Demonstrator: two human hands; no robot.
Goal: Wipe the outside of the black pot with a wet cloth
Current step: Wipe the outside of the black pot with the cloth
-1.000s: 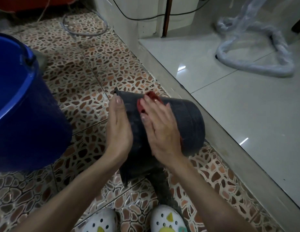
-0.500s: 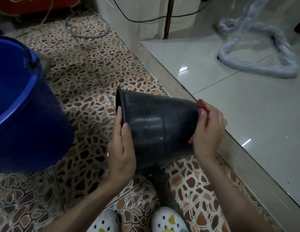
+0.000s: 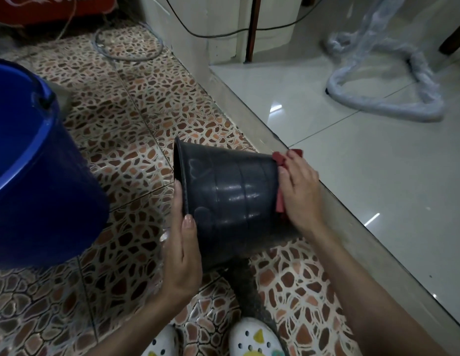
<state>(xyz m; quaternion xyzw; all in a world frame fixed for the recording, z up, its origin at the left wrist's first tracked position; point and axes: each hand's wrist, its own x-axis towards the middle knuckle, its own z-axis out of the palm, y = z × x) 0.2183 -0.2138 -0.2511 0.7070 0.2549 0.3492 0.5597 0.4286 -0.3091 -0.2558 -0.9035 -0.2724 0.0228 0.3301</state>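
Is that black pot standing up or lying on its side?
On its side. The black pot is held off the floor, rim facing left by the left hand, base facing right against the right hand and red cloth.

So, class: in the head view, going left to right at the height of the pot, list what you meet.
Blue bucket → left hand → black pot → red cloth → right hand → step edge → glossy floor.

black pot (image 3: 231, 201): ribbed plastic, wet sheen | cloth (image 3: 279, 201): red fabric | bucket (image 3: 39, 191): glossy blue plastic
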